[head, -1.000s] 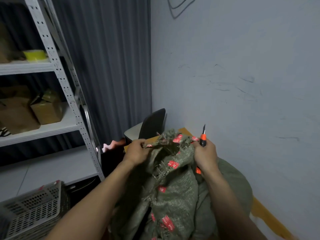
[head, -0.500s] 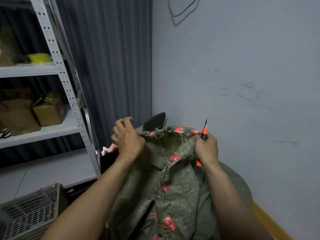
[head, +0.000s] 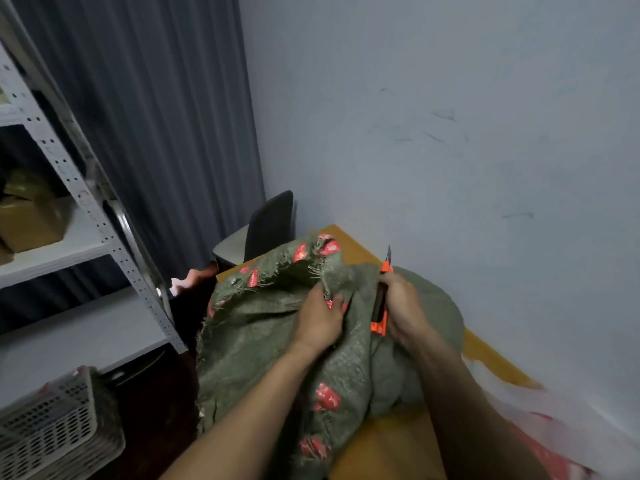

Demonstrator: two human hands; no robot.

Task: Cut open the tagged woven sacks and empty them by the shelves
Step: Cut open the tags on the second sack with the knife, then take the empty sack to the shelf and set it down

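A basket (head: 45, 420) sits at the far left, below the shelves (head: 86, 199). The sack (head: 263, 337) slumps on the yellow surface (head: 381, 441), its long axis running away from the person to a frayed, tagged mouth. The left hand (head: 320, 323) has its fingers clamped on a fold just under that mouth. The right hand (head: 405, 310) has its fingers wrapped round the knife (head: 379, 306), blade pointing up and away. The pinched fold lies just left of the blade, so a cut would likely travel leftward.

The red tags (head: 327, 398) on the woven sack (head: 263, 341) bear pale print, too blurred to read.
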